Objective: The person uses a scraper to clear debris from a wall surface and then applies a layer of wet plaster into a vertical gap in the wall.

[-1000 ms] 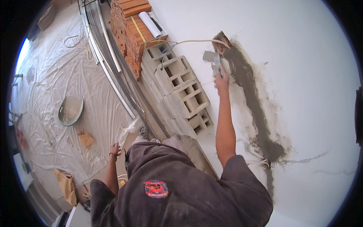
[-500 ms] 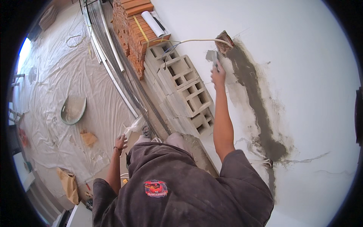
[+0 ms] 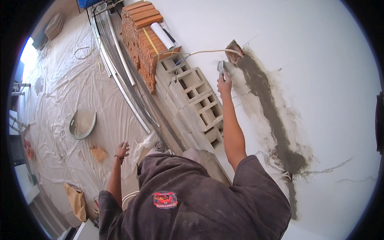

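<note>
My right hand is closed round the handle of a trowel, up by the white wall. The grey blade is partly blurred, and whether it touches the wall I cannot tell. Just right of it runs a long strip of dark grey mortar, filling a channel in the wall. At the strip's upper end is a rough hole with a pale cable coming out. My left hand hangs empty at my side, its fingers apart.
Hollow concrete blocks and orange bricks stand stacked along the wall. White pipes and dark rods lie beside them. Plastic sheeting covers the floor at left, with a green basin and a brown paper bag on it.
My right hand has moved slightly left and down, and the trowel's blade has turned. My left hand stays empty. The whole view has shifted a little.
</note>
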`<state>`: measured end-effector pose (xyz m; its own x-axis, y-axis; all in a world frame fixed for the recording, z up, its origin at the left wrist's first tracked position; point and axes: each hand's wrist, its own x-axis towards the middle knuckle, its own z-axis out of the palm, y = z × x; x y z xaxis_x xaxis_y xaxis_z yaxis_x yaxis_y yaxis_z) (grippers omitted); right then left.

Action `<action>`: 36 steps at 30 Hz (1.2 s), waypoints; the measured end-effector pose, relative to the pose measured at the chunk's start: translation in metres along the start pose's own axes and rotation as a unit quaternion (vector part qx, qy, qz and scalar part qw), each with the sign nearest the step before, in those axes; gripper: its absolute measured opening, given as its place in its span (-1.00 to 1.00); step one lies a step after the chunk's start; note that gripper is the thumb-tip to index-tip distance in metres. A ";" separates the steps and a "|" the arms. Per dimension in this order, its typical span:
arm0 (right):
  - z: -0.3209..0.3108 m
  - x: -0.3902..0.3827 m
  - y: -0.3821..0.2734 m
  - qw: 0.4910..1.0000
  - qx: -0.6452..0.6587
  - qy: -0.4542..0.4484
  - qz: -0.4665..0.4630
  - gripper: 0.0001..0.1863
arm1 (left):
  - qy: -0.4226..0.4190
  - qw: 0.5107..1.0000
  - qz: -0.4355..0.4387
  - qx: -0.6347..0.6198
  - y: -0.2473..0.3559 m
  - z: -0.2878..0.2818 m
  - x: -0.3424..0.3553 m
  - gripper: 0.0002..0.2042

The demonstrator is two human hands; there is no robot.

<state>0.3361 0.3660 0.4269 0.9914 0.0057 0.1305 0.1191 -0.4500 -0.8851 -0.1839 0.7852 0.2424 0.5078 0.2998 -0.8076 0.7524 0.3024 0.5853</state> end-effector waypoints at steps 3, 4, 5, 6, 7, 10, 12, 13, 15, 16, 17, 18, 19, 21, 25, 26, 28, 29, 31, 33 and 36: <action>-0.008 -0.034 0.012 1.000 0.025 -0.007 0.018 -0.53 | 0.016 1.000 0.004 -0.013 0.002 -0.015 -0.015 -0.38; -0.014 -0.049 0.014 0.999 0.028 -0.011 0.033 -0.53 | 0.014 0.999 0.007 -0.030 0.005 -0.018 -0.025 -0.39; -0.022 -0.057 0.014 0.999 0.008 -0.013 0.047 -0.53 | 0.012 0.999 0.012 -0.047 0.011 -0.017 -0.036 -0.39; -0.023 -0.058 0.011 0.998 -0.014 -0.013 0.063 -0.52 | 0.007 0.998 0.017 -0.062 0.019 -0.014 -0.046 -0.39; -0.014 -0.048 0.002 0.996 0.027 -0.031 0.076 -0.53 | -0.001 0.997 0.023 -0.072 0.028 -0.011 -0.051 -0.39; 0.000 0.006 0.047 0.998 -0.057 0.005 -0.029 -0.54 | -0.052 0.997 0.064 -0.009 0.081 0.016 -0.035 -0.35; 0.021 0.005 0.047 0.993 -0.081 0.029 -0.084 -0.54 | -0.050 0.996 0.073 0.005 0.087 0.011 -0.045 -0.37; 0.029 -0.001 0.046 0.993 -0.069 0.032 -0.087 -0.54 | -0.039 0.996 0.078 0.012 0.082 0.004 -0.052 -0.38; 0.022 -0.026 0.058 0.997 -0.034 0.026 -0.069 -0.53 | -0.032 0.996 0.077 0.000 0.070 -0.011 -0.074 -0.38; 0.014 -0.032 0.063 0.999 -0.012 0.024 -0.047 -0.53 | -0.045 0.996 0.074 -0.016 0.073 -0.008 -0.096 -0.38; 0.013 -0.021 0.057 0.999 -0.025 0.024 -0.041 -0.53 | -0.064 0.995 0.074 -0.030 0.086 0.001 -0.109 -0.38; 0.010 -0.014 0.053 0.998 -0.043 0.020 -0.034 -0.54 | -0.087 0.993 0.081 -0.020 0.097 0.011 -0.115 -0.37; 0.006 -0.014 0.056 0.998 -0.062 0.016 -0.017 -0.54 | -0.110 0.991 0.082 -0.004 0.108 0.021 -0.122 -0.37; 0.031 -0.010 0.028 0.995 -0.100 0.008 0.008 -0.56 | -0.147 0.986 0.064 0.036 0.115 0.035 -0.125 -0.38; 0.028 -0.022 -0.001 0.995 -0.052 -0.010 0.078 -0.55 | -0.124 0.958 0.157 0.206 0.077 0.025 -0.107 -0.40; 0.014 -0.025 0.012 0.996 -0.050 -0.008 0.073 -0.55 | -0.137 0.976 0.087 0.145 0.099 0.032 -0.136 -0.40; -0.005 -0.024 0.026 0.997 -0.043 -0.013 0.055 -0.55 | -0.161 0.981 0.065 0.091 0.112 0.034 -0.158 -0.42; -0.003 -0.020 0.025 0.998 -0.043 -0.012 0.041 -0.56 | -0.179 0.978 0.057 0.094 0.123 0.040 -0.167 -0.38; 0.025 -0.011 0.004 0.991 -0.125 -0.002 0.049 -0.56 | -0.194 0.954 0.107 0.203 0.125 0.041 -0.151 -0.37; 0.052 -0.021 -0.040 0.987 -0.149 -0.023 0.064 -0.55 | -0.190 0.931 0.162 0.268 0.111 0.030 -0.142 -0.34; -0.002 -0.013 0.035 0.996 -0.053 0.057 -0.041 -0.56 | -0.182 0.932 0.186 0.252 0.132 0.022 -0.145 -0.34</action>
<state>0.3271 0.3481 0.3953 0.9657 -0.0524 0.2545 0.1862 -0.5433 -0.8186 -0.1487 0.7615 0.4352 0.8126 -0.0557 -0.5802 0.5506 -0.2530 0.7955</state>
